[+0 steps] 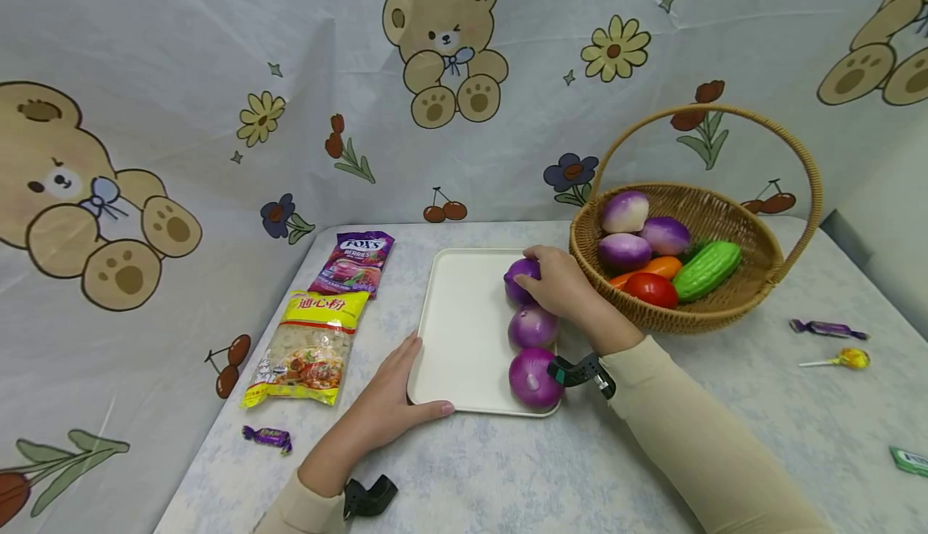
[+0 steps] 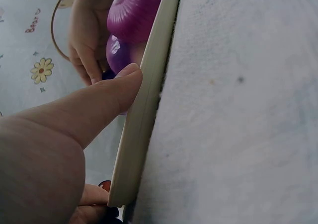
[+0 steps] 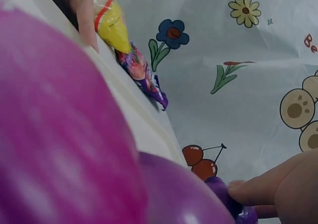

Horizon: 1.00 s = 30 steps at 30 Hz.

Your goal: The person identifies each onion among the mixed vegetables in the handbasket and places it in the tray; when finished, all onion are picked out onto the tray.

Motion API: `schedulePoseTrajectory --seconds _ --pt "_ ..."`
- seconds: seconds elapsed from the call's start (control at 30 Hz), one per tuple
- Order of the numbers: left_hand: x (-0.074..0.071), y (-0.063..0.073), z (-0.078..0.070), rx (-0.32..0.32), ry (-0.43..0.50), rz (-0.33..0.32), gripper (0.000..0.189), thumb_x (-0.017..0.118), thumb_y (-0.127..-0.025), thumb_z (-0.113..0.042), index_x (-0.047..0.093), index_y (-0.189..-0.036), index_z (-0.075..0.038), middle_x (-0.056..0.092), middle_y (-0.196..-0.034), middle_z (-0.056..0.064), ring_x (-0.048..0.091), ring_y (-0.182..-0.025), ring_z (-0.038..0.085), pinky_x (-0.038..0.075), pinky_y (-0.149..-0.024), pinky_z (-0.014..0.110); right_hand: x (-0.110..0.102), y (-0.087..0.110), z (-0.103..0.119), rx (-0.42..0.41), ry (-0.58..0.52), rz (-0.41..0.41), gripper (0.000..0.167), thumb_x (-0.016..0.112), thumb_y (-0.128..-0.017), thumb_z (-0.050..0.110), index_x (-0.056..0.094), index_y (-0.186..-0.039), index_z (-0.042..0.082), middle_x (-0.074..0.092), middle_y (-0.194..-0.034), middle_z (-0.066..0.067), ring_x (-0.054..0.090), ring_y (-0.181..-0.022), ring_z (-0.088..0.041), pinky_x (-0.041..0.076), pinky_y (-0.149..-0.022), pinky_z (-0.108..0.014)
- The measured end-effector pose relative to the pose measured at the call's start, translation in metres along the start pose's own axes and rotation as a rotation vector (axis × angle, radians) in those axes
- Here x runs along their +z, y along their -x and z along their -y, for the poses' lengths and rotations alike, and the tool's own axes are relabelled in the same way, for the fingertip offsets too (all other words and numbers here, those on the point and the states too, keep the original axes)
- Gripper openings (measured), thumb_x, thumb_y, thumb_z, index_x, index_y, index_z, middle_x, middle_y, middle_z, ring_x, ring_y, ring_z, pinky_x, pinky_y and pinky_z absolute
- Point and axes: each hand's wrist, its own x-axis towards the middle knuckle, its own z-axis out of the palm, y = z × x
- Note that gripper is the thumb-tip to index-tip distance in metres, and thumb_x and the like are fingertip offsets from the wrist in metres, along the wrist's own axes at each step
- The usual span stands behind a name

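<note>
A white rectangular tray (image 1: 464, 300) lies on the table. My left hand (image 1: 387, 401) rests on its front left corner, thumb on the front rim and straight fingers along the left side. In the left wrist view, the thumb (image 2: 112, 87) touches the tray's edge. Along the tray's right side stands a row: a magenta onion (image 1: 535, 377) in front, a purple round vegetable (image 1: 532, 328) behind it, and a dark purple round vegetable (image 1: 518, 280) at the back. My right hand (image 1: 561, 280) pinches that rear one between thumb and fingers.
Right of the tray, a handled wicker basket (image 1: 696, 320) holds turnips (image 1: 625, 212), a tomato (image 1: 651, 290), a carrot and a cucumber (image 1: 707, 271). Noodle (image 1: 308, 349) and candy (image 1: 353, 263) bags lie left. Wrapped candies (image 1: 268, 437) and a lollipop (image 1: 851, 358) lie about.
</note>
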Motion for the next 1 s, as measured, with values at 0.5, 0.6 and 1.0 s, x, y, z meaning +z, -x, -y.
schedulePoseTrajectory --seconds 0.5,0.6,1.0 --pt "0.001 0.0 0.0 0.007 0.002 -0.003 0.123 0.084 -0.081 -0.067 0.021 -0.169 -0.008 0.013 -0.175 0.006 0.014 -0.157 0.03 0.023 -0.121 0.06 -0.004 0.005 0.002 0.023 0.048 0.058 0.055 0.067 -0.104 0.015 0.05 -0.148 -0.013 0.056 -0.142 -0.033 0.052 -0.134 -0.047 0.038 -0.114 -0.057" --pt "0.001 0.0 0.0 0.006 0.005 -0.001 0.123 0.083 -0.081 -0.067 0.02 -0.169 -0.009 0.012 -0.175 0.005 0.014 -0.157 0.031 0.023 -0.12 0.06 -0.004 0.007 0.003 0.016 0.051 0.052 0.054 0.067 -0.104 0.014 0.05 -0.147 -0.014 0.056 -0.142 -0.034 0.052 -0.134 -0.048 0.037 -0.114 -0.057" --pt "0.001 -0.001 0.001 0.004 -0.002 -0.003 0.123 0.084 -0.081 -0.067 0.02 -0.169 -0.009 0.012 -0.175 0.006 0.013 -0.157 0.031 0.023 -0.121 0.06 -0.015 0.017 0.013 -0.01 0.043 -0.014 0.054 0.07 -0.102 0.016 0.053 -0.147 -0.009 0.059 -0.141 -0.031 0.054 -0.133 -0.047 0.038 -0.113 -0.058"
